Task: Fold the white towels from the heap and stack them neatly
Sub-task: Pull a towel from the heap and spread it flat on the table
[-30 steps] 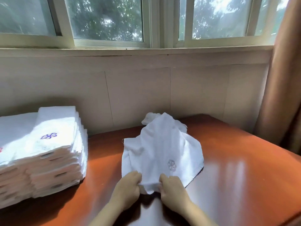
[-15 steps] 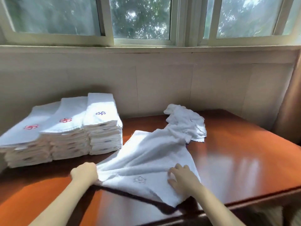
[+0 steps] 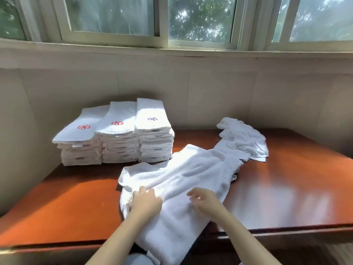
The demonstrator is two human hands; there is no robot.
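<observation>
A long white towel (image 3: pixel 191 169) lies stretched across the brown table (image 3: pixel 76 203), its near end hanging over the front edge. My left hand (image 3: pixel 147 203) rests on the towel's left part, fingers laid on the cloth. My right hand (image 3: pixel 204 200) is just over the towel's right part with fingers loosely spread, slightly blurred. A small heap of crumpled white towels (image 3: pixel 244 139) sits at the back right, touching the far end of the stretched towel. Three stacks of folded towels (image 3: pixel 118 142) stand at the back left, two topped with red emblems, one with a blue emblem.
A pale wall (image 3: pixel 210 96) and a window sill (image 3: pixel 172 52) run right behind the table. Bare glossy tabletop lies left of the towel and at the right (image 3: pixel 286 188). The table's front edge (image 3: pixel 57 245) is close to me.
My hands have left the towel's near edge and come together on its middle. The towel has slid toward me and now drapes over the front edge. The view has shifted left.
</observation>
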